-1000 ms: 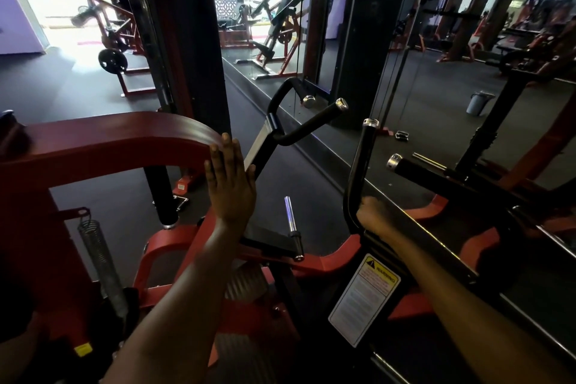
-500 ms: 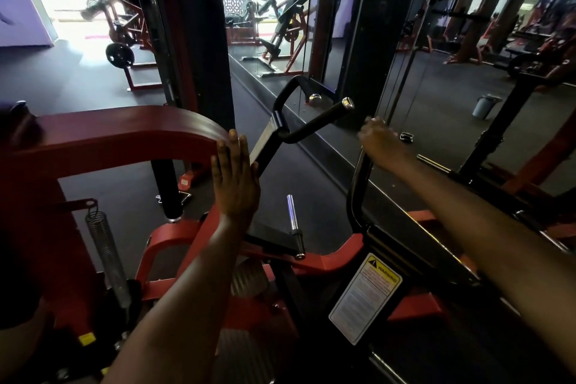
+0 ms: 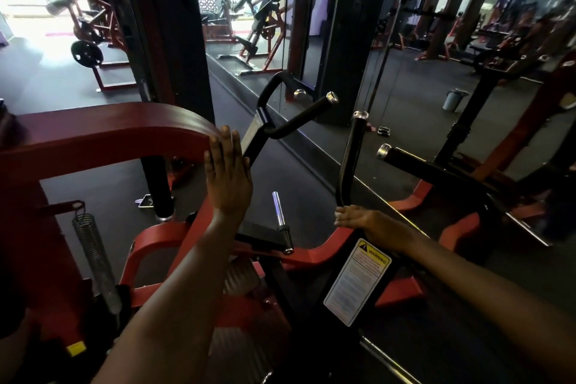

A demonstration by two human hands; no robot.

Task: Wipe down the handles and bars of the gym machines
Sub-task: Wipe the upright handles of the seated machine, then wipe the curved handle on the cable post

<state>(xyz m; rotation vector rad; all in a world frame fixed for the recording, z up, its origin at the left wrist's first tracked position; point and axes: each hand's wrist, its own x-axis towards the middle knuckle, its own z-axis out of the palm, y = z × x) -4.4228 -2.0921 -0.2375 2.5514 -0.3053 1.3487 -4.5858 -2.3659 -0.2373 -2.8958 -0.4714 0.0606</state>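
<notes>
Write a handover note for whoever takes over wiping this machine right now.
Left hand: open, fingers straight, resting against the end of the red frame arm.
Right hand: at the base of the upright black handle; whether it holds a cloth cannot be told.
The angled black handle stands further back, untouched by either hand.
Done: cannot be judged from how the bars look.
Left: probably the angled handle, the chrome peg and the red frame, then the other machines.
</notes>
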